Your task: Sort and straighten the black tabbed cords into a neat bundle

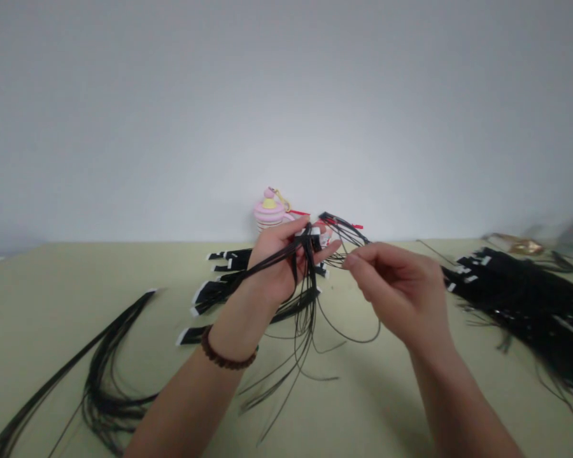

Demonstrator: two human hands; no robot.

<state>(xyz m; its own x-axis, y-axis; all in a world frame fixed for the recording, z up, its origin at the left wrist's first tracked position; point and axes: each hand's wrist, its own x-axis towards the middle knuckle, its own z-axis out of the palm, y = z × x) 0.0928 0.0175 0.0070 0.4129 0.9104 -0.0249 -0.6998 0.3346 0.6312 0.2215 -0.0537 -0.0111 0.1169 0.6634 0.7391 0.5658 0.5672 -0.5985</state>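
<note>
My left hand (pixel 279 261) is raised over the table with its fingers closed round a bundle of thin black cords (pixel 305 299) that hang down in loops to the tabletop. A brown bead bracelet sits on that wrist. My right hand (pixel 401 289) is just to the right, its thumb and forefinger pinched on a single black cord (pixel 351 245) near the top of the bundle. The cord ends fan out above my fingers, with a bit of red showing there.
On the pale green table (pixel 52 286) lie a loose sheaf of black cords (pixel 100 375) at the left, black strips with white tips (pixel 219 289) behind my left hand, and a big pile of them (pixel 520 299) at the right. A pink toy (pixel 270 213) stands by the wall.
</note>
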